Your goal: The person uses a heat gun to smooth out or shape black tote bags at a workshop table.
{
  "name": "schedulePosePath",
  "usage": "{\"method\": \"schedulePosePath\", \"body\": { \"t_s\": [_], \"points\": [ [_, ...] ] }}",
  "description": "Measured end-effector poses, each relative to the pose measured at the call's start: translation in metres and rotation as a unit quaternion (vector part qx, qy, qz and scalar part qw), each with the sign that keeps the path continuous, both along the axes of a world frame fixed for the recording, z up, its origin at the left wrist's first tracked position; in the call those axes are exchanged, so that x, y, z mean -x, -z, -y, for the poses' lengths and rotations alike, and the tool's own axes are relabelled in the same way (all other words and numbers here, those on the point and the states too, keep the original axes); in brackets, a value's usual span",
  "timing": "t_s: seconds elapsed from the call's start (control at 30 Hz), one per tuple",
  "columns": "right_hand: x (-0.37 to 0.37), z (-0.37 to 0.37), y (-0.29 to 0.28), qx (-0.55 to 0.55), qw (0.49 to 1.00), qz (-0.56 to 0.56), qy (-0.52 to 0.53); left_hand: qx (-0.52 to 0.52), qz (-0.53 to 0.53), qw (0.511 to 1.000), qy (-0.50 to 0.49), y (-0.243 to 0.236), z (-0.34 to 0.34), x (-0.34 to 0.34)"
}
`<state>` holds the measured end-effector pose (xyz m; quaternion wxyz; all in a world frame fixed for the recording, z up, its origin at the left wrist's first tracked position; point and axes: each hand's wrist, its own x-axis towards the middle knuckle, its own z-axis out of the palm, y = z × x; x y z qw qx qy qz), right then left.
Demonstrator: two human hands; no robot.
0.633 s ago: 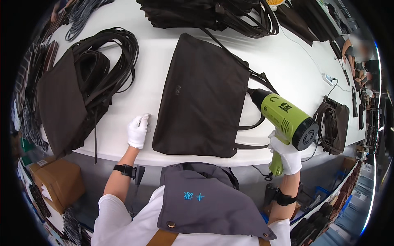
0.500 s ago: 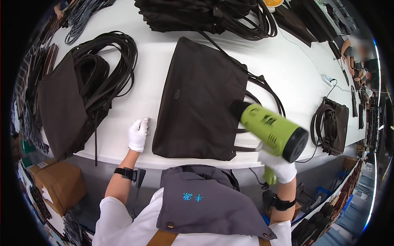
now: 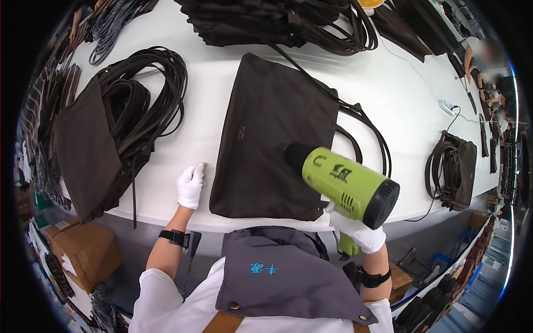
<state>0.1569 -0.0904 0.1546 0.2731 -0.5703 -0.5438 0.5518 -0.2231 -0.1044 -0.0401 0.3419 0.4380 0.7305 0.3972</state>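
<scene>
A dark brown fabric bag (image 3: 261, 127) lies flat on the white table in front of me, its long straps toward the right. My right hand (image 3: 362, 230), in a white glove, grips a green heat gun (image 3: 344, 183) by its handle. The gun's black nozzle is over the right-hand part of the bag, pointing left; I cannot tell how far above the cloth it is. My left hand (image 3: 191, 186), also gloved, rests on the table just left of the bag. Its fingers are loosely curled, with nothing visible in them.
To the left lies a pile of brown bags (image 3: 89, 150) with looped straps. A thick stack of similar bags (image 3: 244, 22) sits at the far side. On the right are a smaller strapped bundle (image 3: 455, 166) and a white power socket (image 3: 448, 107) with cords. Cardboard box (image 3: 86, 250) stands lower left.
The heat gun has moved left in my right hand, its nozzle now farther over the bag. My left hand has stayed in nearly the same place. The view has shifted slightly.
</scene>
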Motion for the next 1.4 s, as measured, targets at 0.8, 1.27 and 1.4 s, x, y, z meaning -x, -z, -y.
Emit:
{"method": "schedulePosePath", "body": {
  "t_s": [0.8, 1.27, 1.4],
  "points": [
    [0.046, -0.070, 0.013, 0.019, 0.993, -0.078, 0.083, 0.037, 0.090, 0.995, -0.021, -0.010, -0.006, -0.005],
    [0.072, -0.129, -0.010, 0.072, 0.977, -0.198, 0.004, 0.036, 0.124, 0.990, -0.061, -0.002, -0.001, -0.004],
    [0.063, -0.127, -0.005, 0.033, 0.984, -0.160, 0.065, 0.030, 0.115, 0.991, -0.060, -0.009, -0.006, -0.009]
  ]
}}
